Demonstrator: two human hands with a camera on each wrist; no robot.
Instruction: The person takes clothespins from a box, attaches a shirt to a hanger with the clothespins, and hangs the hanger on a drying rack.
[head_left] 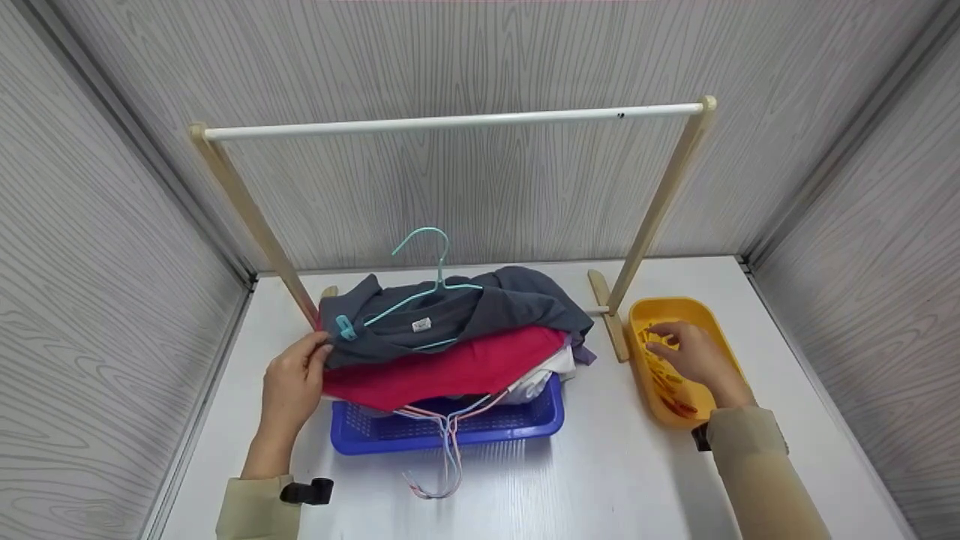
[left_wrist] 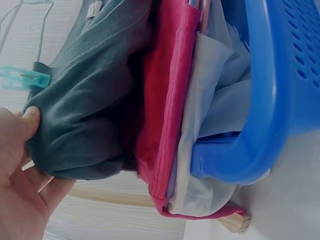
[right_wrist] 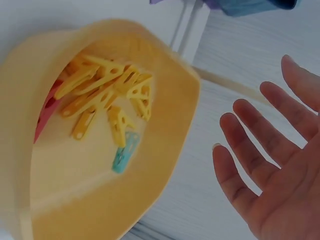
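My left hand [head_left: 291, 388] pinches the edge of a dark grey shirt [head_left: 517, 304] between thumb and fingers. Close above that thumb, a teal clothespin [left_wrist: 27, 78] is clipped to the fabric. A mint-green wire hanger [head_left: 441, 259] sits in the shirt's neck opening, its hook standing up. Over on the right, my right hand [head_left: 696, 360] hovers above a yellow bin [head_left: 694, 304], fingers spread and holding nothing. Inside the bin lie several yellow clothespins [right_wrist: 107, 85], a teal clothespin [right_wrist: 125, 152] and a red clothespin [right_wrist: 47, 111].
Beneath the shirt, a red garment [head_left: 457, 364] and white cloth [head_left: 536, 381] lie over a blue basket [head_left: 450, 444]. Pink and blue wire hangers [head_left: 450, 450] stick out over its front. Behind stands a wooden rack with a white bar [head_left: 450, 121], against patterned walls.
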